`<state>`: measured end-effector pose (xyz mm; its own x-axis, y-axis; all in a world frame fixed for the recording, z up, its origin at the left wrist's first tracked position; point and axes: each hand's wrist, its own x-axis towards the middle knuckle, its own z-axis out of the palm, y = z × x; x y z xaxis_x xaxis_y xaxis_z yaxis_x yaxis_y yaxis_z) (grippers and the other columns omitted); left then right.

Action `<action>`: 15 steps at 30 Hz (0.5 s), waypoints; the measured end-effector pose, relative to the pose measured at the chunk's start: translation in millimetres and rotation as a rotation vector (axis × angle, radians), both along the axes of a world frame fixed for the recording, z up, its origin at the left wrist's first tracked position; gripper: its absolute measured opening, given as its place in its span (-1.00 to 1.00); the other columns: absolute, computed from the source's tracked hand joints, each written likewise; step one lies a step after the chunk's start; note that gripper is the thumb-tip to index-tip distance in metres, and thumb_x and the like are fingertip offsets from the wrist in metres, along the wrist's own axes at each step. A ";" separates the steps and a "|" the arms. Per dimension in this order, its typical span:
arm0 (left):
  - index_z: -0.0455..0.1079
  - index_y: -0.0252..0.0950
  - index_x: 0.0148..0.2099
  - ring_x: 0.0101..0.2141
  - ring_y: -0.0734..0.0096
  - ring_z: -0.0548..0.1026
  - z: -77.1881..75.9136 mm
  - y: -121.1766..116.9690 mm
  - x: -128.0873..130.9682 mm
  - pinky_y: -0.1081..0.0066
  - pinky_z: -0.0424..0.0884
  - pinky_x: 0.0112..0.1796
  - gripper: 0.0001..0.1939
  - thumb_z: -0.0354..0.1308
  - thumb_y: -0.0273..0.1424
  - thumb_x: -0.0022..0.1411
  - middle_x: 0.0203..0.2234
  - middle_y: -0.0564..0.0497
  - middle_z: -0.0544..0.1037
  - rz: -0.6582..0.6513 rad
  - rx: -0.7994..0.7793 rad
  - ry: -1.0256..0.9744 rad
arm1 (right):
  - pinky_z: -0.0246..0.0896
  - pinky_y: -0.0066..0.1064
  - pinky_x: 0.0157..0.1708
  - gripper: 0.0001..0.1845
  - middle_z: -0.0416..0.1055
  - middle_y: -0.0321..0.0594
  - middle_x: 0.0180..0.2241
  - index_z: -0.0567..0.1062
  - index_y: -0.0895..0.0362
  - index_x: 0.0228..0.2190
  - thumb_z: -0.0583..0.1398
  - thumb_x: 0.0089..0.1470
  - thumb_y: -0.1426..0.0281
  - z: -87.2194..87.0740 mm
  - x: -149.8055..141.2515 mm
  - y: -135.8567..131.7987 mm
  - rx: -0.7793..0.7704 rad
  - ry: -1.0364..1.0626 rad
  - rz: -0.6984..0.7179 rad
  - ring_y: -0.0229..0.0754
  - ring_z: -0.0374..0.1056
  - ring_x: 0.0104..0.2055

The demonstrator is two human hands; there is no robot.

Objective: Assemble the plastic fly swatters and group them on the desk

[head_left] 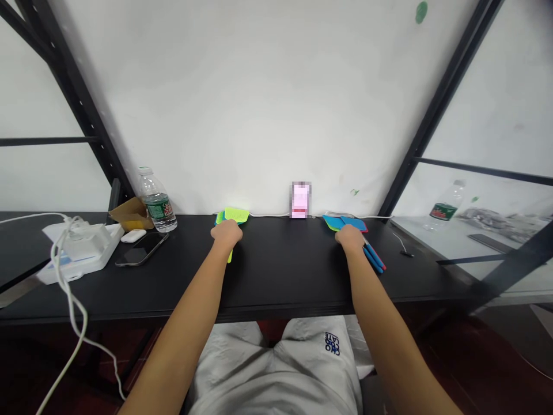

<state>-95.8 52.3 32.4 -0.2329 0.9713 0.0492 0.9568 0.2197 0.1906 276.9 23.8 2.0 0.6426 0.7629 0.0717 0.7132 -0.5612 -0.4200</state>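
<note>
My left hand [227, 233] is closed at the left pile, by a yellow-green flat-headed, spatula-like tool [237, 214]. A yellow-green handle [230, 256] sticks out below the hand, and green and blue edges show under the head. At the right pile, my right hand [349, 236] is closed too, its fingertips hidden from above. Blue flat heads [353, 222] lie just beyond it, with yellow-green and red edges underneath. Blue and red handles [375, 259] slant out to its right. Exactly what the right fingers grip is hidden.
Between the piles, a lit phone [300, 200] leans on the wall. Left on the black table [285, 276] are a water bottle [158, 202], cardboard box [132, 214], dark phone [142, 249], white case [133, 236] and power strip [82, 248] with cables. A short cable [404, 249] lies right.
</note>
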 end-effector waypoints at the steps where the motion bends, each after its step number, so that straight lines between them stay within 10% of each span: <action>1: 0.47 -0.25 -0.08 -0.11 -0.09 0.53 -0.4 0.2 0.1 0.14 0.43 -0.21 -0.58 0.24 -0.17 0.02 -0.14 -0.33 0.54 0.001 -0.005 -0.004 | 0.35 -0.05 -0.10 -0.52 0.37 0.35 -0.02 0.50 0.31 -0.02 0.22 -0.02 0.44 2.1 -1.7 -1.8 0.012 -0.004 0.008 0.27 0.36 0.05; 9: 0.48 -0.24 -0.10 -0.17 0.00 0.55 -5.3 0.0 -0.5 0.19 0.43 -0.23 -0.59 0.18 -0.12 0.07 -0.13 -0.32 0.53 -0.001 0.062 0.000 | 0.26 -0.16 -0.12 -0.65 0.35 0.28 -0.04 0.45 0.33 -0.05 0.10 0.14 0.46 19.1 -29.4 -17.2 0.264 -0.099 0.021 0.17 0.39 -0.03; 15: 0.46 -0.26 -0.04 -0.08 -0.12 0.52 -3.6 0.8 0.1 0.12 0.43 -0.19 -0.55 0.24 -0.17 0.03 -0.10 -0.36 0.53 0.013 -0.011 -0.031 | 0.18 -0.27 -0.15 -0.67 0.38 0.01 -0.24 0.48 0.22 -0.20 -0.03 0.30 0.35 23.1 -64.2 -23.3 0.686 -0.282 0.336 -0.02 0.34 -0.17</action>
